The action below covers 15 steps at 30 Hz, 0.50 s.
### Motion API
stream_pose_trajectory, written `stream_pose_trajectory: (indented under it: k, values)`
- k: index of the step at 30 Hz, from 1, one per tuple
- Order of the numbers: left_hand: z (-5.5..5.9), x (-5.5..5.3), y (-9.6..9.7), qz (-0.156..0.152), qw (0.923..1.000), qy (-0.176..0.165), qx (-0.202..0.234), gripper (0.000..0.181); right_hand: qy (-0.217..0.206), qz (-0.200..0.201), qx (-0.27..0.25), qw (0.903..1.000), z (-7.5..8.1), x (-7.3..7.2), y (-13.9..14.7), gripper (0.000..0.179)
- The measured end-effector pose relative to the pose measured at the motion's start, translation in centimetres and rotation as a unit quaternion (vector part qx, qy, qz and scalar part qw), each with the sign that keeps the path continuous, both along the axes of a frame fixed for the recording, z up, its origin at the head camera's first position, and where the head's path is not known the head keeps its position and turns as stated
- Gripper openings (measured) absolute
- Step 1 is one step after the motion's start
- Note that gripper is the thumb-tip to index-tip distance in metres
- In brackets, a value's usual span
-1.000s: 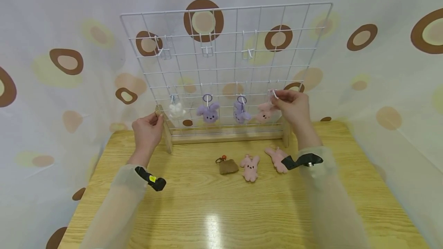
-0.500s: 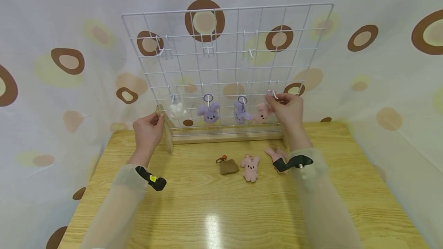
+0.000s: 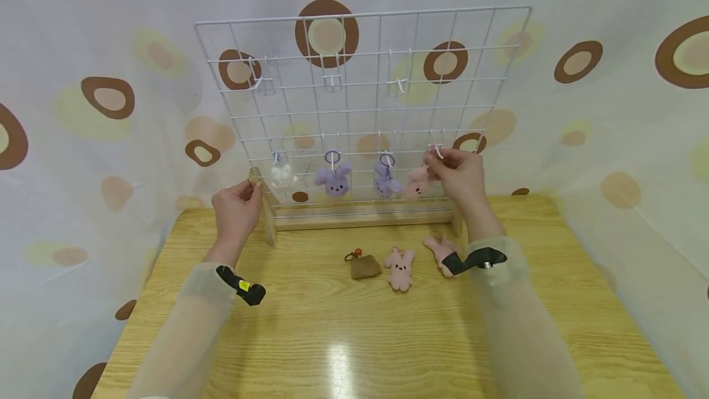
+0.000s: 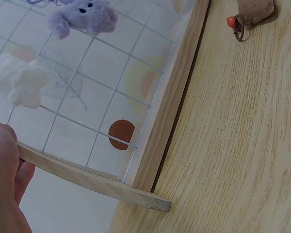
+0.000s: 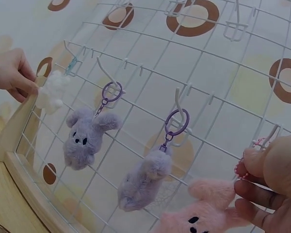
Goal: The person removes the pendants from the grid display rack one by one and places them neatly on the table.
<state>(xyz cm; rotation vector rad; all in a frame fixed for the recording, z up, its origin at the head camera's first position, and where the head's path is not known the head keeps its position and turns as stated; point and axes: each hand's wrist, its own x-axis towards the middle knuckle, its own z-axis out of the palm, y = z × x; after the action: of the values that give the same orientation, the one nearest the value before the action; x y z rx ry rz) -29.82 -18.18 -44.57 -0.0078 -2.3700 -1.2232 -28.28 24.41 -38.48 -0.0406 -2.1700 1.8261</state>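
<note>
In the head view, my right hand point(image 3: 464, 177) is at the rightmost lower hook point(image 5: 272, 133) of the white wire grid point(image 3: 362, 15). Thumb and fingers pinch the pink bead chain point(image 5: 240, 168) of a pink bunny keychain point(image 3: 418, 185). The chain reaches up to that hook, and the bunny hangs tilted below the fingers. My left hand point(image 3: 238, 211) grips the top of the wooden upright point(image 4: 97, 182) at the grid's left side. Close to it hangs a white plush charm point(image 3: 282, 176). Two purple bunny keychains point(image 3: 336, 182) hang on the middle hooks by purple rings.
On the wooden table point(image 3: 310, 331), in front of the stand, lie a brown plush charm point(image 3: 365, 267) with a red bead, a pink bunny point(image 3: 400, 271) and another pink bunny point(image 3: 437, 252), partly behind the right wrist strap. Bare hooks point(image 3: 332, 80) line the grid's upper row.
My right hand has shifted left and slightly down from the hook. The pink bunny has swung left and tilted. The left hand has stayed on the upright.
</note>
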Motion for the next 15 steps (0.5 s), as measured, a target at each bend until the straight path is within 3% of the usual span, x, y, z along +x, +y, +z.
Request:
stream_pose_trajectory:
  k: [10,15]
  values:
    - [0.0,0.0,0.1,-0.003,1.0000,0.003,0.000,0.025,-0.016,0.002,0.026,0.9995,0.7,1.0,0.9,0.032]
    - [0.0,0.1,0.1,-0.002,1.0000,-0.003,0.003,0.026,-0.010,0.009,0.004,0.9999,1.0,1.1,1.4,0.028]
